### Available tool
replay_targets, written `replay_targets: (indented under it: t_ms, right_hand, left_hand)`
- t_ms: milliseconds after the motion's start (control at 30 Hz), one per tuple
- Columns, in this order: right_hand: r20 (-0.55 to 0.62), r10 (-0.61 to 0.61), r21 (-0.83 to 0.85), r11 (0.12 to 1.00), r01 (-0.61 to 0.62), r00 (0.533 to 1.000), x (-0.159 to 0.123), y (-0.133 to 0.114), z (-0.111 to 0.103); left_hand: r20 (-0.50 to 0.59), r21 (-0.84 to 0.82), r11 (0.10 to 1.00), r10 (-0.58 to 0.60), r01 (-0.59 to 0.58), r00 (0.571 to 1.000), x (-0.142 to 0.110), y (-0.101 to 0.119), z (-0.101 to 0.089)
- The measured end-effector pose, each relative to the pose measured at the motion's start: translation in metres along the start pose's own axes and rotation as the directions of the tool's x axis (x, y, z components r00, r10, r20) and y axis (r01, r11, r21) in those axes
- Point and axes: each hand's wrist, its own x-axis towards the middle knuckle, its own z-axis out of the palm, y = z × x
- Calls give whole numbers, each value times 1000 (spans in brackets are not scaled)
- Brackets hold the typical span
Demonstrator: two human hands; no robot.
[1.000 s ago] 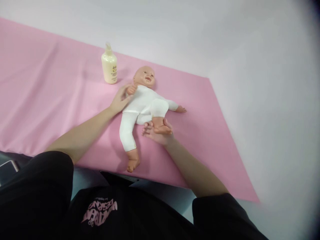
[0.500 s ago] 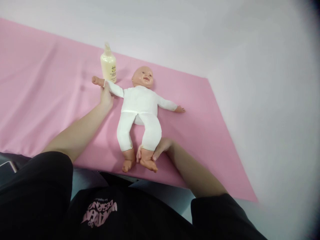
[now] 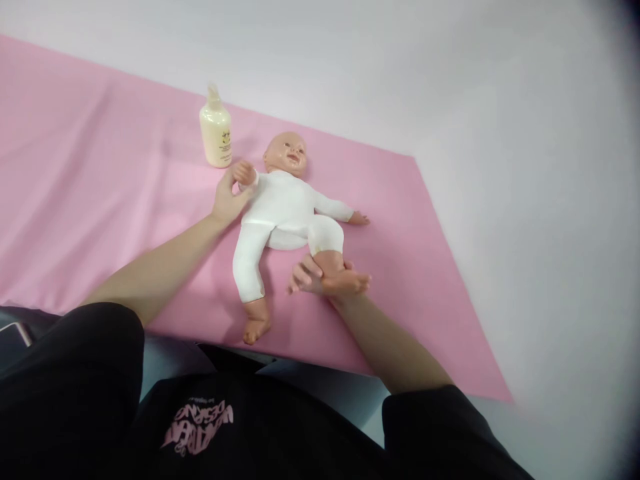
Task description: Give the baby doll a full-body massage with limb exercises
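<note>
A baby doll (image 3: 281, 200) with a white cloth body lies on its back, head away from me. My left hand (image 3: 230, 197) grips the doll's arm on the left near the wrist; that arm is bent up, its small fist over the shoulder. With my right hand (image 3: 313, 275) I hold the ankle of the leg on the right, raised and bent outward at the knee. The foot (image 3: 347, 283) points right. The other leg (image 3: 253, 280) lies straight towards me, and the other arm (image 3: 340, 210) stretches out to the right.
A cream pump bottle (image 3: 216, 137) stands upright just beyond my left hand. Pink cloth (image 3: 410, 280) covers the table, its near edge close to the doll's straight foot. The corner of a phone-like object (image 3: 17, 337) shows at far left.
The doll's left-side arm has been brought from stretched out to bent in against its shoulder. Its right-side leg has been lifted, bent and turned outward by my right hand.
</note>
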Motion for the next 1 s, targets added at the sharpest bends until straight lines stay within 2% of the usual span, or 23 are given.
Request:
replay_targets:
  t_ms: [33, 67, 100, 167, 233, 300, 400, 467, 500, 533, 567, 600, 633, 667, 700, 733, 767, 800, 833, 900, 967, 1000]
  right_hand:
    - [-130, -67, 9, 998, 69, 989, -1, -2, 2]
    - [-258, -120, 5, 992, 126, 959, -2, -4, 5]
    - [-381, -149, -8, 987, 158, 912, -2, -6, 8]
    - [-601, -134, -27, 989, 147, 788, 0, -8, 17]
    - [-698, -110, -22, 991, 132, 708, 3, -10, 24]
    - [-726, -99, -12, 991, 130, 680, 4, -10, 28]
    - [-707, -110, -20, 991, 136, 699, 3, -10, 27]
    - [-633, -136, -30, 988, 152, 762, 3, -8, 23]
    - [-561, -150, -30, 986, 161, 814, 4, -7, 19]
    - [-453, -165, -27, 985, 171, 876, 6, -5, 15]
    - [-300, -176, -22, 984, 178, 937, 8, -3, 11]
    - [-117, -176, -21, 984, 175, 977, 11, 0, 8]
    - [75, -163, -26, 986, 165, 984, 13, 2, 6]
    - [243, -121, -46, 990, 136, 962, 14, 3, 6]
    - [344, -49, -84, 993, 82, 938, 15, 4, 7]
    - [343, 45, -130, 991, 0, 938, 14, 4, 10]
    - [274, 181, -202, 971, -128, 944, 12, 2, 14]
    - [170, 333, -286, 917, -277, 928, 9, 1, 18]
    - [64, 430, -348, 855, -384, 900, 6, -2, 23]
    - [-91, 505, -396, 772, -497, 858, 2, -6, 29]
    - [-137, 501, -403, 760, -510, 855, 1, -9, 33]
    - [-137, 495, -406, 762, -504, 858, 1, -10, 34]
  left_hand:
    - [104, 57, 995, 71, -78, 992, -1, 8, 1]
    - [211, 95, 983, 136, -159, 968, -2, 15, 2]
    - [298, 117, 965, 192, -235, 935, -3, 20, 2]
    - [402, 131, 929, 269, -345, 875, -1, 28, 2]
    - [437, 137, 910, 299, -391, 848, 1, 31, 2]
    - [445, 133, 911, 297, -390, 845, 2, 32, 2]
    - [417, 114, 949, 224, -294, 881, 0, 34, 2]
    - [328, 95, 985, 106, -144, 939, -1, 36, 2]
    - [254, 69, 996, 32, -51, 967, -1, 36, 2]
    - [164, 25, 999, -46, 42, 985, -1, 36, 2]
    - [65, -39, 991, -122, 124, 990, 0, 33, 2]
    - [-33, -118, 976, -191, 186, 981, 2, 30, 2]
    - [-120, -203, 953, -253, 226, 960, 4, 24, 1]
    - [-188, -284, 925, -311, 252, 932, 6, 17, -1]
    - [-238, -356, 896, -363, 266, 901, 8, 8, -4]
    - [-260, -413, 864, -415, 288, 872, 10, -2, -7]
    - [-264, -453, 831, -472, 324, 842, 12, -12, -10]
    - [-270, -482, 803, -518, 352, 812, 13, -21, -14]
    - [-259, -499, 781, -549, 377, 795, 13, -31, -16]
    - [-261, -497, 769, -574, 402, 776, 13, -45, -20]
    - [-269, -458, 789, -562, 409, 782, 12, -53, -20]
    - [-255, -421, 807, -543, 413, 800, 11, -56, -20]
